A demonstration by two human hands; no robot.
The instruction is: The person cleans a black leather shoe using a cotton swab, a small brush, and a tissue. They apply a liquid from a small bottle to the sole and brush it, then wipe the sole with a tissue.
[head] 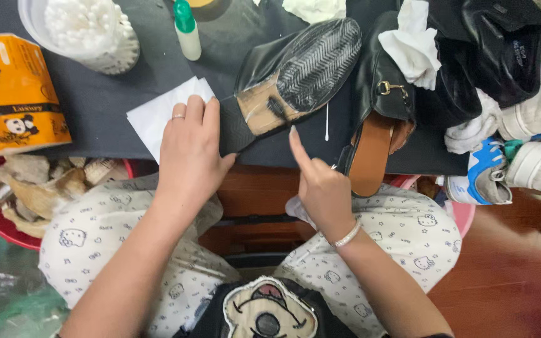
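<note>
A black shoe [295,78] lies sole up on the dark table [108,106], its ribbed sole facing me. My left hand [190,150] rests flat on the shoe's heel end and on a white tissue [158,112] beside it. My right hand [320,181] is at the table's front edge, index finger pointing up at the sole, other fingers curled around a crumpled white tissue. A cotton swab [327,122] lies on the table just right of that finger.
A second black shoe with tan lining [377,119] lies to the right, stuffed with white tissue. A tub of cotton swabs [86,31], a green-capped bottle [187,28] and an orange tissue pack [17,87] stand at the back left. White sneakers [533,138] pile at right; a red bin [7,206] at left.
</note>
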